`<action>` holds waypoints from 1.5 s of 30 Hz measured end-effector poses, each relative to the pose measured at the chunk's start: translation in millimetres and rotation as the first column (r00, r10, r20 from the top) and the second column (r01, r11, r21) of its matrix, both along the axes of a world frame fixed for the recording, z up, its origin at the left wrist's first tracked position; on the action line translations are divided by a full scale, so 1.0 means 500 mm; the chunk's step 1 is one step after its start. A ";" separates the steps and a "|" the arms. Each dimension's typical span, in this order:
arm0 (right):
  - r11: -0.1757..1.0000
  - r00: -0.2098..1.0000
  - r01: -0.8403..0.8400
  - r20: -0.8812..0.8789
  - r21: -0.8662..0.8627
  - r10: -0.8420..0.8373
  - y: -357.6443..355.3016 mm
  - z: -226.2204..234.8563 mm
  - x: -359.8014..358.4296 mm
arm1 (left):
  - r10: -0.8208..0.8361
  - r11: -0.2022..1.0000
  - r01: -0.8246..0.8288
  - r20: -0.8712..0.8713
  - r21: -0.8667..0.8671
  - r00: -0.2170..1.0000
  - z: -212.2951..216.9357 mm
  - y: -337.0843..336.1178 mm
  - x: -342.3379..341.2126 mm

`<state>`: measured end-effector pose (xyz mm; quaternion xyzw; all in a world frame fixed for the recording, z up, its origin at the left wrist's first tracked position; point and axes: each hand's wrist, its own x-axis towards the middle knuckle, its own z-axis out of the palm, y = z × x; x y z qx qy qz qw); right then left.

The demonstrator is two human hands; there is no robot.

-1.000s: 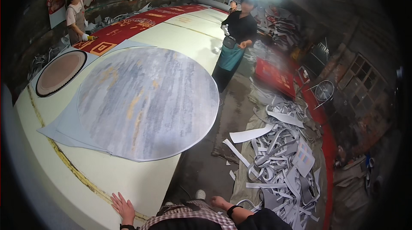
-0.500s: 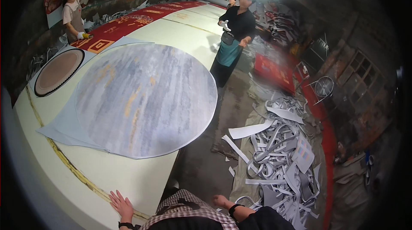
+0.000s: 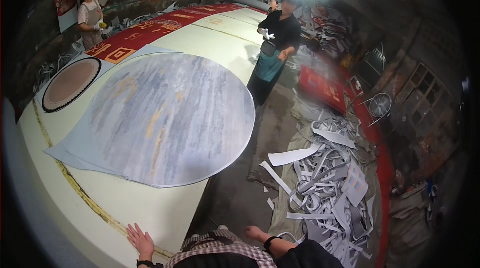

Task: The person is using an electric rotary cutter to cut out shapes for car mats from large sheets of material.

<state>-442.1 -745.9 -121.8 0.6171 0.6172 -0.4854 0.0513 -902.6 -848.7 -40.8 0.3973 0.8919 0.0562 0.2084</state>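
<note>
My left hand (image 3: pixel 140 238) lies palm down with fingers spread on the pale table (image 3: pixel 165 208), beside a yellowish seam running across it. It holds nothing. My right hand (image 3: pixel 255 233) hangs off the table's side in front of my checked apron, fingers curled in, with nothing visible in it. Ahead on the table lies a large round mat (image 3: pixel 175 118) in streaked grey-blue with gold patches. Pale grey-blue offcut sheets (image 3: pixel 80 150) stick out from under its left side. Further left is a smaller brown round mat (image 3: pixel 71 84) with a dark scalloped border.
A heap of grey and white cut strips (image 3: pixel 325 188) covers the floor cloth at right. A co-worker in black (image 3: pixel 280 33) stands at the table's right side; another in a pink top (image 3: pixel 91 18) stands at far left. Red printed sheets (image 3: pixel 165 24) lie along the table's far side. A round fan (image 3: pixel 380 104) stands right.
The far-left co-worker has straightened and raised a gloved hand off the red sheet. The co-worker in black has shifted the gloved hand. My hands stay nearly where they were.
</note>
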 end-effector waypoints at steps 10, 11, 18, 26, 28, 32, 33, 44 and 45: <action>1.000 0.998 0.006 0.065 0.028 -0.008 -0.022 -0.008 0.047 | -0.007 1.000 0.007 0.002 -0.006 1.000 -0.002 0.009 0.006; 1.000 0.998 0.005 0.062 0.028 -0.007 -0.027 -0.014 0.054 | -0.005 1.000 0.004 -0.023 -0.031 1.000 -0.004 0.008 0.006; 0.999 0.997 -0.013 0.074 0.035 0.010 -0.016 -0.042 0.074 | -0.023 0.999 0.025 -0.046 0.035 0.999 -0.010 0.006 -0.004; 0.957 0.995 0.040 -0.073 -0.287 -0.063 0.062 -0.045 0.129 | 0.008 0.972 0.003 -0.046 0.236 0.999 -0.035 -0.020 -0.005; 0.973 0.996 -0.075 -0.057 -0.219 0.064 0.081 -0.060 0.133 | 0.102 0.970 -0.117 0.084 0.212 0.991 -0.025 -0.022 0.006; 0.901 0.901 -0.425 -0.049 0.088 0.430 0.136 -0.058 0.141 | 0.239 0.895 -0.267 0.120 0.357 0.964 -0.008 -0.057 0.103; 0.946 0.931 -0.322 -0.168 0.037 0.323 0.146 -0.049 0.154 | 0.258 0.822 -0.315 0.184 0.475 0.948 -0.006 -0.064 0.133; 0.999 0.968 0.006 -0.252 -0.043 -0.016 0.156 -0.124 0.714 | 0.395 0.721 -0.370 0.092 0.586 0.914 0.004 -0.041 0.562; 0.984 0.985 -0.092 -0.129 0.152 0.112 0.141 -0.131 0.796 | 0.379 0.702 -0.368 0.117 0.610 0.918 0.009 -0.026 0.590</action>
